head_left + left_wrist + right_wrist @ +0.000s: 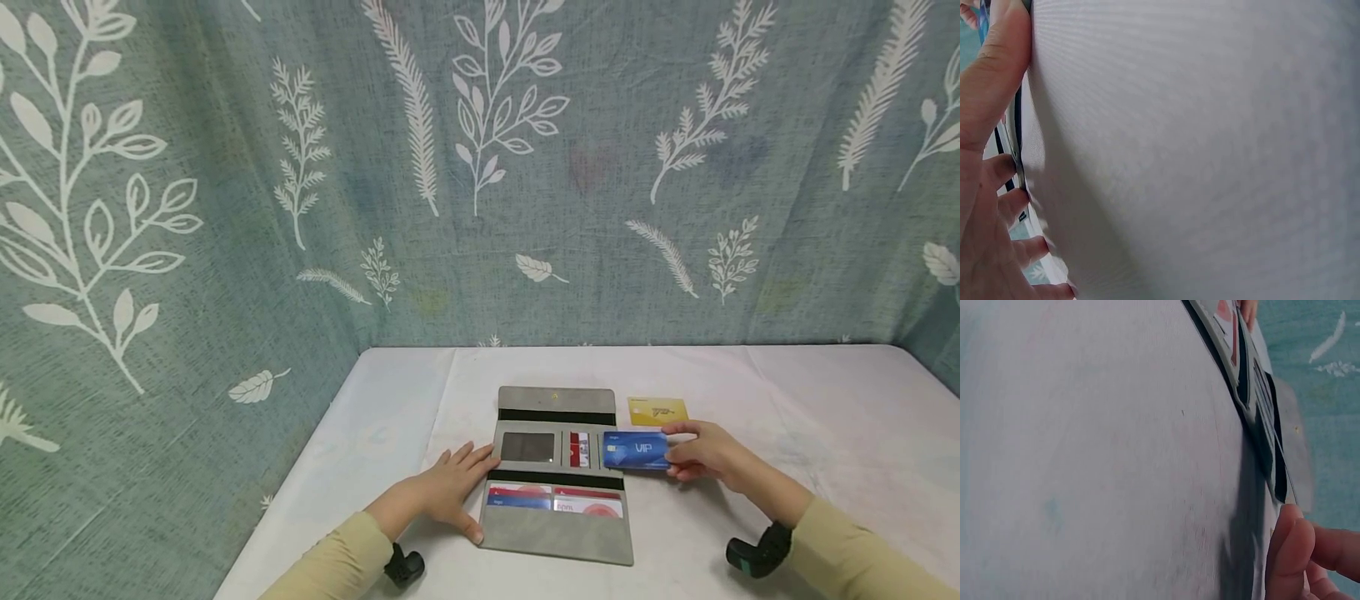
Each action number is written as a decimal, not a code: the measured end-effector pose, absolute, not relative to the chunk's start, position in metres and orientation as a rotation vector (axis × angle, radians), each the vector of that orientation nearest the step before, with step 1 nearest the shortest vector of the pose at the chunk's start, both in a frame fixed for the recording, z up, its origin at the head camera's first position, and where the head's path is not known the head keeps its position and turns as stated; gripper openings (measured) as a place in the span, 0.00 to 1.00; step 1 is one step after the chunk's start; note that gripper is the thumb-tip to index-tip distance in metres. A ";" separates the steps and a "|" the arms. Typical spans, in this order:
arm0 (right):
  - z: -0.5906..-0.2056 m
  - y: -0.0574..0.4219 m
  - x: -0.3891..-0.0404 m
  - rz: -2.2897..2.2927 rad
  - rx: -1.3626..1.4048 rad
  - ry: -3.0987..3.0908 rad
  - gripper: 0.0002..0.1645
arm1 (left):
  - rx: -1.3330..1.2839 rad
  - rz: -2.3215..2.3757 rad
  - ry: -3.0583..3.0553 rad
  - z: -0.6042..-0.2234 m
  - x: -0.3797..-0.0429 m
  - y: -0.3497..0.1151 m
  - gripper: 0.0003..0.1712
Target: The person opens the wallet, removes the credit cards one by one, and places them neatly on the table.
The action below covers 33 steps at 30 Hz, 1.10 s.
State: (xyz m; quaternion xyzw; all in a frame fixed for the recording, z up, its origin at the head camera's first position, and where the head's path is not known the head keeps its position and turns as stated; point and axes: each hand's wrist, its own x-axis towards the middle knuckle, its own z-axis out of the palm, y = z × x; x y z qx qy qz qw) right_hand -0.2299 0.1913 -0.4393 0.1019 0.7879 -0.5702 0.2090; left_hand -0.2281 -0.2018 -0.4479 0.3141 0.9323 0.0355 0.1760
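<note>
A grey wallet (pixel 555 533) lies unfolded on the white table, with a window pocket and several card slots. Red, blue and white cards (pixel 519 497) sit in its lower slots, and a red card (pixel 579 450) shows in the middle section. My left hand (pixel 450 487) rests spread along the wallet's left edge, thumb near the lower corner. Between thumb and fingers, my right hand (pixel 701 454) pinches a blue VIP card (pixel 636 450), whose left end lies over the right side of the middle section. From the right wrist view, the card appears edge-on at the fingertips (pixel 1291 519).
A yellow card (pixel 657 411) lies on the table just beyond the right hand. The white table (pixel 420 392) extends to both sides. Behind it hangs a green curtain (pixel 465 250) with a white leaf pattern. Dark wrist cameras (pixel 759 552) are strapped at both wrists.
</note>
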 end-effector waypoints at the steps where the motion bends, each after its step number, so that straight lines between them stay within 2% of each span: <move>1: -0.440 0.194 -0.230 -1.592 0.284 2.188 0.34 | 0.888 0.099 2.641 -0.448 -0.228 -0.202 0.64; 13: -0.437 0.231 -0.227 -1.689 0.205 2.148 0.37 | 0.875 0.105 2.639 -0.447 -0.227 -0.202 0.63; 33: -0.431 0.290 -0.234 -1.660 0.273 2.203 0.38 | 0.879 0.123 2.632 -0.448 -0.226 -0.203 0.64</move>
